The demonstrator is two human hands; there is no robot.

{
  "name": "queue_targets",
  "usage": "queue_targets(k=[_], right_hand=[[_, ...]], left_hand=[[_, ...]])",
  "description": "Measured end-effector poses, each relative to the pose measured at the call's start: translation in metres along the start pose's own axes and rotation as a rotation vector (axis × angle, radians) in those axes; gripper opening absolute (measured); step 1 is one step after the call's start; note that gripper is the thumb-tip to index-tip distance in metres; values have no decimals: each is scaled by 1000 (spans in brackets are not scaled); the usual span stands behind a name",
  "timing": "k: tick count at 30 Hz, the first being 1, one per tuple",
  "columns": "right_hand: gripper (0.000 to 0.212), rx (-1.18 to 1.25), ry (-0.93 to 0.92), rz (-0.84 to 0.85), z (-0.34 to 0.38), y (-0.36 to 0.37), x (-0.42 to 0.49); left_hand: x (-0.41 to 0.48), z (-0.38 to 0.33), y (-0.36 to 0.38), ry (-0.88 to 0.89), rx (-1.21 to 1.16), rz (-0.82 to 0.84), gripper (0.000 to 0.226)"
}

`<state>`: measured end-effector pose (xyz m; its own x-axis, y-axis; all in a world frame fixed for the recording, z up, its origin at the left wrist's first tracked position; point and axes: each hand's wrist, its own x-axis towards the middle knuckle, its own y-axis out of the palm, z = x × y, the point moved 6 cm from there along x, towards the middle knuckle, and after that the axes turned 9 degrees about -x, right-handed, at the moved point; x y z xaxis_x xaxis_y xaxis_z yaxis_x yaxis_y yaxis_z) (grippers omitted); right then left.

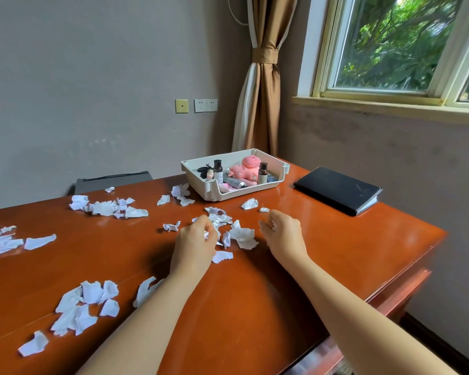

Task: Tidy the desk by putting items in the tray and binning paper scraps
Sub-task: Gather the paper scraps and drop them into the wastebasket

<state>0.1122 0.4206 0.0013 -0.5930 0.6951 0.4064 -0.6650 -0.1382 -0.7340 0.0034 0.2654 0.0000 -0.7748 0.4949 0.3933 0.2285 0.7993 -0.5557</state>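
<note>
Closest to us, we see torn white paper scraps (pixel 77 307) lying on the shiny reddish-brown wooden desk (pixel 255 307), down at our left. Our two bare arms reach out over the desk, side by side but apart.

Our left hand (pixel 195 243) is curled, and its fingers close on a small white paper bit (pixel 206 234). Another small torn piece (pixel 222 257) lies just beside this hand. Our right hand (pixel 282 234) is curled too, and it pinches a tiny white scrap (pixel 273 225) at its fingertips. Between the two hands lies a crumpled white paper lump (pixel 244 237), and more crumpled bits sit just past it.

Off to the far left, more white scraps (pixel 0 240) lie near the desk edge, and another bunch (pixel 109 207) lies farther back.

Beyond the hands stands a cream plastic tray (pixel 275 182) with a low open front. Inside it we see two pink plush toys (pixel 243 169), two small dark brown bottles (pixel 218 169) standing upright, and a few other small things we cannot make out. To the right of the tray, well apart from it, a flat black notebook (pixel 337 189) lies on the desk.

Behind the desk are a grey wall, white wall sockets (pixel 205 105), a tied brown curtain (pixel 263 85), and a window (pixel 395 44) with green leaves outside.
</note>
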Motion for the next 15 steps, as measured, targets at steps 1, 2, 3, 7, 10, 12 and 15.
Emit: queue_targets(k=[1, 2, 3, 7, 10, 12, 15], right_hand=[[15, 18, -4, -8, 1, -4, 0], [14, 36, -7, -14, 2, -9, 0], [12, 55, -5, -16, 3, -13, 0], [12, 83, -14, -13, 11, -39, 3], [17, 44, -63, -10, 16, -60, 1], [19, 8, -87, -17, 17, -76, -1], [25, -4, -107, -30, 13, -104, -5]], left_hand=[[0, -4, -2, 3, -12, -5, 12], [2, -7, -4, 10, -17, -6, 18], [4, -10, -6, 18, -10, -7, 21], [9, -31, -12, 83, 25, 9, 26], [7, -51, -14, 146, -1, 56, 31], [3, -69, -14, 179, -24, 87, 39], [-3, -99, -8, 231, -43, 125, 44]])
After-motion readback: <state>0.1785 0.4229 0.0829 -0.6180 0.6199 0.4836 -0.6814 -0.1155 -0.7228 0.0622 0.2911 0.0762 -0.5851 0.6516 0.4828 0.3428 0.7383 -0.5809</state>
